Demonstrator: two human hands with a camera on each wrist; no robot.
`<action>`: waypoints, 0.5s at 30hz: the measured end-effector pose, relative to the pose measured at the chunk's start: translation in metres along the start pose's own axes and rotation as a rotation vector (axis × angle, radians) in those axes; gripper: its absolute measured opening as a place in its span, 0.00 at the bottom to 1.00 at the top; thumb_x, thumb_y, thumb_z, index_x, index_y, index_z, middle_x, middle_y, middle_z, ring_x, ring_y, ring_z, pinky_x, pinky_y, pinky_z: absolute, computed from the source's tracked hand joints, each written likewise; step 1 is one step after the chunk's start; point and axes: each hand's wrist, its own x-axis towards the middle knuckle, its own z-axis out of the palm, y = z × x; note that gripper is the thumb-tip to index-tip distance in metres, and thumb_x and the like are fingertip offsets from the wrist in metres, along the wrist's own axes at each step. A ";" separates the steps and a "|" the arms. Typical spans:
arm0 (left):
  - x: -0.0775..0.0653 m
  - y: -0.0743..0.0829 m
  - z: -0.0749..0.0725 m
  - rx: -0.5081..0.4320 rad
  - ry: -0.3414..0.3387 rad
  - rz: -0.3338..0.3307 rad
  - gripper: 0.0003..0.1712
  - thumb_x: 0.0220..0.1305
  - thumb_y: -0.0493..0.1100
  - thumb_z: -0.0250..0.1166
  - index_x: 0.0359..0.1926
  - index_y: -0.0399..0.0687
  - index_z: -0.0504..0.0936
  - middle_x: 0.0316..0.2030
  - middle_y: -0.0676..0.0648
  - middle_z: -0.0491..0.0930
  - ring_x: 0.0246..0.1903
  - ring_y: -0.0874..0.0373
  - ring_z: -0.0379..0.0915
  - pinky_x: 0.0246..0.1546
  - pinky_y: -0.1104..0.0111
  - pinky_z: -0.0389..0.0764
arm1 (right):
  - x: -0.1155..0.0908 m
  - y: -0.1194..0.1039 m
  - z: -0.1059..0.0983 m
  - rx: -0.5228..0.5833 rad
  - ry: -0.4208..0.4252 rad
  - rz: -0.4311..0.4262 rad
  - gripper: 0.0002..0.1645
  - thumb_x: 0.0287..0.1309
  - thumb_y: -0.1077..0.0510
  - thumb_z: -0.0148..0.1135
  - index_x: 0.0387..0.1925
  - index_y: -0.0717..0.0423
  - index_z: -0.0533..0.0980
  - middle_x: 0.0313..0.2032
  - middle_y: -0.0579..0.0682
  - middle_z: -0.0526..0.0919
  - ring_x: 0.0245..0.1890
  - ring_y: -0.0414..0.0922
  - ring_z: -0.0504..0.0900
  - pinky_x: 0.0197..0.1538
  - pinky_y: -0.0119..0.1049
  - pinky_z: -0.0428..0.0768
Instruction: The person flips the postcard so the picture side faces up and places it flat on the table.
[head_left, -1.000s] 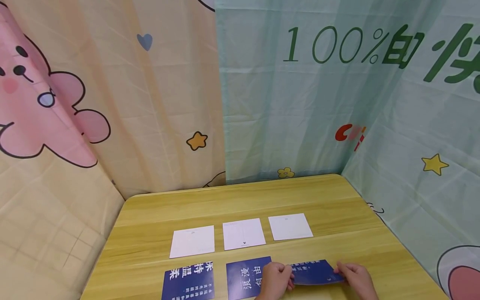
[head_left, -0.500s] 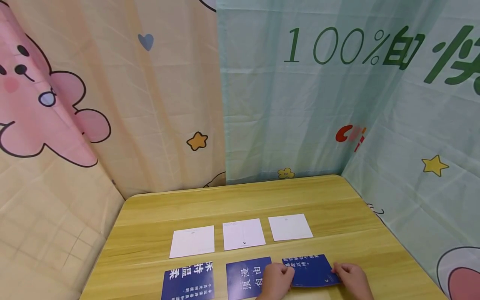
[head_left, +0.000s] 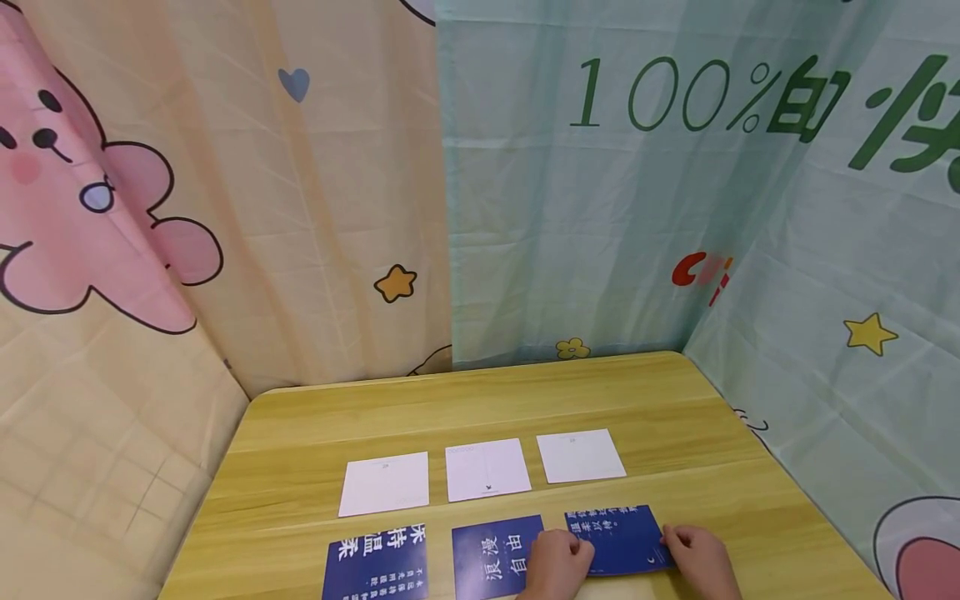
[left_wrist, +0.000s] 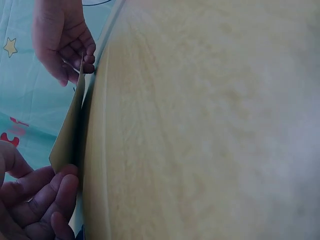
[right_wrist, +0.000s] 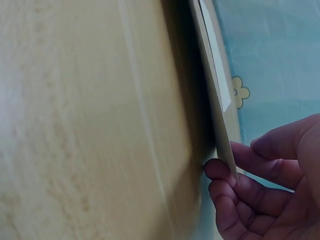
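Both hands hold a dark blue postcard (head_left: pixel 624 543) with white printed characters, near the front right of the wooden table. My left hand (head_left: pixel 557 563) grips its left edge and overlaps the middle blue postcard (head_left: pixel 474 554) in the head view. On the other side, my right hand (head_left: pixel 701 558) pinches the right edge between thumb and fingers. The left wrist view shows the card (left_wrist: pixel 69 125) from its pale side, close over the tabletop and slightly bent. In the right wrist view, the right fingers (right_wrist: pixel 250 192) clasp the card's corner.
Three white-faced postcards, left (head_left: pixel 384 485), middle (head_left: pixel 487 471) and right (head_left: pixel 581 457), lie in a row farther back on the table (head_left: pixel 465 408). Another blue postcard (head_left: pixel 378 571) lies at front left. Printed curtains (head_left: pixel 570 208) stand behind and beside the table.
The held blue postcard has tilted down and flattened, so more of its printed face shows in the head view. Both hands stay on its edges, the left shifting slightly right.
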 end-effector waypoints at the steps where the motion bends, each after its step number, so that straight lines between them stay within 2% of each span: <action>1: 0.000 0.001 0.000 0.008 0.005 0.010 0.23 0.45 0.40 0.57 0.04 0.54 0.55 0.06 0.61 0.47 0.08 0.65 0.42 0.12 0.72 0.46 | 0.000 -0.001 0.000 -0.004 -0.004 -0.003 0.14 0.58 0.58 0.53 0.23 0.59 0.80 0.24 0.51 0.80 0.24 0.44 0.68 0.29 0.39 0.66; 8: -0.001 0.004 -0.001 0.037 0.021 0.034 0.24 0.45 0.39 0.57 0.05 0.55 0.53 0.06 0.62 0.43 0.10 0.64 0.39 0.12 0.72 0.45 | 0.000 -0.003 0.002 -0.033 -0.035 0.021 0.15 0.58 0.59 0.51 0.19 0.58 0.77 0.18 0.47 0.71 0.20 0.43 0.64 0.26 0.36 0.62; 15: 0.000 0.005 0.000 0.097 0.007 0.048 0.24 0.45 0.39 0.56 0.05 0.56 0.52 0.06 0.62 0.42 0.09 0.65 0.36 0.11 0.72 0.44 | 0.002 -0.008 0.003 -0.048 -0.083 0.080 0.16 0.60 0.59 0.50 0.21 0.62 0.77 0.17 0.47 0.70 0.21 0.44 0.66 0.26 0.36 0.63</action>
